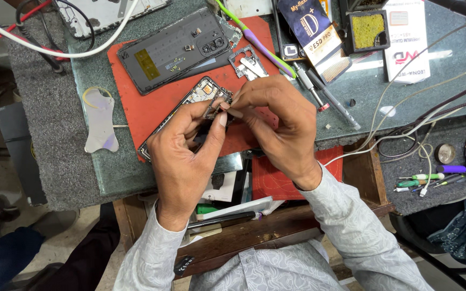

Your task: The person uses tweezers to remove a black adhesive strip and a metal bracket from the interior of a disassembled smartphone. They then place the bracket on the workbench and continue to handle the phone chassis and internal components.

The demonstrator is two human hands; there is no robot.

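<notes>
Left hand (182, 156) and right hand (276, 126) both pinch a small part (215, 109) above the opened phone (190, 110), whose long axis runs diagonally on the red mat (152, 102).

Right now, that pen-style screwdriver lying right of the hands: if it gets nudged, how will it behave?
The screwdriver looks like a slim round barrel, so it would probably roll. It lies on the smooth glass-like desk top rather than the red mat, so little would likely stop it sliding. Probably stiff and light, judging by its thin metal look.
</notes>
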